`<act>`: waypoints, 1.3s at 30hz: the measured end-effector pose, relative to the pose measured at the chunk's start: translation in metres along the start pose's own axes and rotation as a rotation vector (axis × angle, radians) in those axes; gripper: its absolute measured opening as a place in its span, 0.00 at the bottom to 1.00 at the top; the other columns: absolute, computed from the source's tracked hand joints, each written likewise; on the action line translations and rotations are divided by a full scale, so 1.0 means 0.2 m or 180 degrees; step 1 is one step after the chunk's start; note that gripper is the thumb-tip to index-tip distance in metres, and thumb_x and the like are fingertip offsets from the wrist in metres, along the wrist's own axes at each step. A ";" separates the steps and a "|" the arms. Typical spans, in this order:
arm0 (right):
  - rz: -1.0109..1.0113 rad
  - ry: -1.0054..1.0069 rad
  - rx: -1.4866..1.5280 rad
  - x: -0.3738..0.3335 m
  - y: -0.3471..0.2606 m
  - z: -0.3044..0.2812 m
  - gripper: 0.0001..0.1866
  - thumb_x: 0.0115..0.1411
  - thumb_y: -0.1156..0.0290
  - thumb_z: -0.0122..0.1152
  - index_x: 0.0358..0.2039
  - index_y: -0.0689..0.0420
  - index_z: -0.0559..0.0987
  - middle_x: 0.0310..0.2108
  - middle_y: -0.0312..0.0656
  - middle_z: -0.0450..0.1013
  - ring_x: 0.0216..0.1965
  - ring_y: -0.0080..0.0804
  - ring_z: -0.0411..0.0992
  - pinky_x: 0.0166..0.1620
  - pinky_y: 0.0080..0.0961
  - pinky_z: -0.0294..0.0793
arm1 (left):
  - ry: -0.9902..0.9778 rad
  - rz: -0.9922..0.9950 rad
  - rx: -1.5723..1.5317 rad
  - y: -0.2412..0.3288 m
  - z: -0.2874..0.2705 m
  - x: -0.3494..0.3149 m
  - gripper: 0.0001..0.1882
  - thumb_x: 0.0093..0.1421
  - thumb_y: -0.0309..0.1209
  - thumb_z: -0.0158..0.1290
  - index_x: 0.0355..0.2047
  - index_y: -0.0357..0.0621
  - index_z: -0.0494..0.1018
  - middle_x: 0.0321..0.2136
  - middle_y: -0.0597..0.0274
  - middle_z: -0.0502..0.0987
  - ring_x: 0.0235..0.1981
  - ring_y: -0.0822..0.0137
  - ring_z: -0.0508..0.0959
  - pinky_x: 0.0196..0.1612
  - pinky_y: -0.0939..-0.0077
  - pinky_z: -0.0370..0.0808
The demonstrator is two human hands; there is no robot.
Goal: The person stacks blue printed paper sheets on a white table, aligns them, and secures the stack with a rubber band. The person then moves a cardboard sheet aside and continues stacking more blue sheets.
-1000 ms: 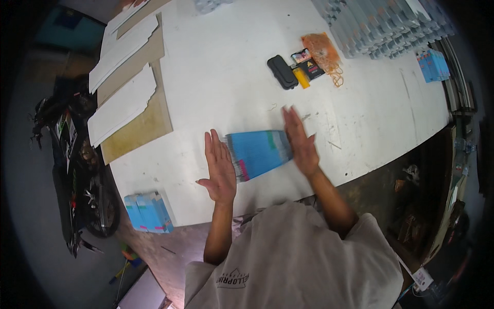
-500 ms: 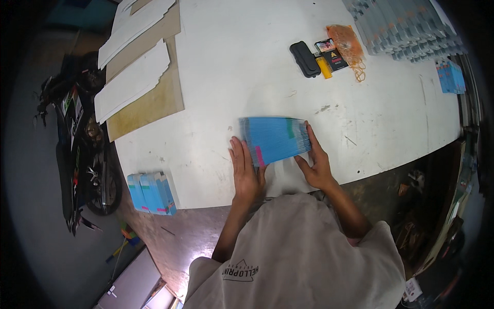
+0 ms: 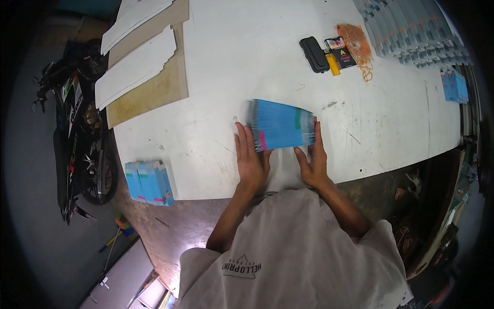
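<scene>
A stack of blue printed card pieces (image 3: 283,126), with many thin layered edges and pink and green marks, is held between my two hands above the white table. My left hand (image 3: 250,159) presses along its left end, fingers pointing away from me and the thumb at the near corner. At the right end my right hand (image 3: 315,164) grips the stack, with its thumb by the near edge. The layers spread wider at the left than at the right. Whether the stack rests on the tabletop I cannot tell.
Two blue bundles (image 3: 149,183) lie at the table's near left corner. White sheets (image 3: 136,69) lie on brown boards (image 3: 154,105) at the far left. A black case (image 3: 314,54), yellow lighter (image 3: 333,64), small black pack (image 3: 340,54) and orange bag of rubber bands (image 3: 355,42) sit far right, beside grey stacks (image 3: 411,31).
The stack has moved slightly away from me and turned a little clockwise, both hands moving with it. The whole view has shifted somewhat.
</scene>
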State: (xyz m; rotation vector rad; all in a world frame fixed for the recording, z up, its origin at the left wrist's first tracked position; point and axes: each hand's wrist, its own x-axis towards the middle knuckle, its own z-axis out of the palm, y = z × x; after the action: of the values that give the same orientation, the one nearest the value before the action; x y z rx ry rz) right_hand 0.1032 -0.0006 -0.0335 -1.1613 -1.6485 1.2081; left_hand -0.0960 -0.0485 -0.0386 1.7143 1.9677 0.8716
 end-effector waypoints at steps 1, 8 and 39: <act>0.0016 0.0060 -0.0050 0.01 0.00 0.00 0.49 0.66 0.77 0.60 0.77 0.71 0.39 0.78 0.66 0.43 0.79 0.59 0.45 0.77 0.45 0.48 | -0.0021 0.0097 0.0007 0.00 0.00 0.02 0.51 0.65 0.34 0.63 0.74 0.21 0.43 0.75 0.22 0.41 0.77 0.31 0.47 0.76 0.35 0.46; -0.0222 -0.0321 -0.0430 0.06 -0.06 -0.12 0.52 0.63 0.75 0.67 0.76 0.71 0.43 0.77 0.66 0.45 0.77 0.59 0.49 0.75 0.45 0.54 | -0.0170 0.0267 -0.0034 -0.05 -0.12 0.07 0.59 0.62 0.44 0.66 0.75 0.22 0.39 0.76 0.26 0.43 0.77 0.34 0.50 0.75 0.35 0.46; -0.1623 -0.0241 -0.2462 0.05 -0.19 -0.02 0.19 0.55 0.65 0.74 0.48 0.51 0.84 0.48 0.37 0.73 0.53 0.37 0.68 0.58 0.49 0.56 | 0.0749 -0.0591 -0.1204 0.10 -0.01 0.08 0.37 0.68 0.31 0.57 0.73 0.30 0.57 0.72 0.31 0.60 0.75 0.37 0.58 0.75 0.37 0.45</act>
State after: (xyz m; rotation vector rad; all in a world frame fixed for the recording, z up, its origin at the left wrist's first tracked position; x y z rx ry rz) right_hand 0.0952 0.0057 0.0048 -1.0115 -2.3789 0.2821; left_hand -0.0857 -0.0317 -0.0222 1.2432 1.9113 1.3252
